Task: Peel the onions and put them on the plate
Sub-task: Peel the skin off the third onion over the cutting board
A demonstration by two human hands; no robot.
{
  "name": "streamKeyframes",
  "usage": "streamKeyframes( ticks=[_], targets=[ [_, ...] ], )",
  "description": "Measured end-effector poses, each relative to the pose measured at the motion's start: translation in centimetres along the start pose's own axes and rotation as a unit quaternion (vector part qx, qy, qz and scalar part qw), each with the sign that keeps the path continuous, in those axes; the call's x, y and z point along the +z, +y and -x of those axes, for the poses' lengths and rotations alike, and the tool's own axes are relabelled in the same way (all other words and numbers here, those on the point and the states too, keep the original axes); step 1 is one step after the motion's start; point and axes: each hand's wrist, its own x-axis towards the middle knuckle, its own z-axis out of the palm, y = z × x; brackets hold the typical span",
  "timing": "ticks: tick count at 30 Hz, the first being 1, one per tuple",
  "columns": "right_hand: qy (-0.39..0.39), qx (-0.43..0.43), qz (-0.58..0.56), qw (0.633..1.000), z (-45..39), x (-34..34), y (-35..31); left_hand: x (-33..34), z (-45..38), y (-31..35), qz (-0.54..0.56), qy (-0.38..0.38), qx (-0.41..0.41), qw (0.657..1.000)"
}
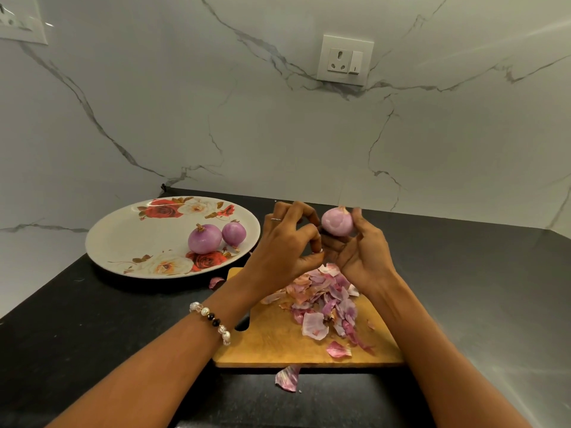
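Note:
My right hand (358,254) grips a pale purple peeled onion (336,222) above the far end of the wooden cutting board (278,338). My left hand (287,245) is just left of it with fingers curled, its fingertips close to the onion; I cannot tell whether they pinch a bit of skin. Two peeled purple onions (205,239) (234,233) lie side by side on the right part of a white plate with rose patterns (129,239), left of the board. A pile of onion skins (324,301) covers the board under my hands.
Loose skin pieces lie on the black counter in front of the board (289,378) and beside the plate (216,282). A marble-pattern wall with a socket (344,60) stands behind. The counter stretches to the right (479,288).

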Motion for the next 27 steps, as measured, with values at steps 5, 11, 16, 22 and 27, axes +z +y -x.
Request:
streamKeyframes(
  ticks=[5, 11, 16, 22, 27],
  targets=[
    [0.036, -0.028, -0.025, 0.999, -0.1, -0.7, -0.5, -0.3, -0.5, -0.3, 0.04, 0.008, -0.009, 0.999],
    [0.037, -0.028, 0.025, 0.999, -0.1, -0.2, 0.0, -0.4, -0.4, -0.3, 0.042, 0.038, -0.036, 0.998],
    [0.008, -0.035, 0.012, 0.999, 0.1, 0.3, 0.1, -0.8, -0.6, 0.0, 0.097, 0.052, -0.119, 0.987],
    [-0.048, -0.086, 0.061, 0.993, 0.1, 0.6, 0.2, -0.9, -0.5, 0.5, 0.218, 0.026, -0.213, 0.952],
    [-0.082, -0.097, 0.09, 0.988, 0.2, 0.2, 0.1, -1.5, -0.6, -0.1, 0.278, 0.0, -0.26, 0.925]
  ],
)
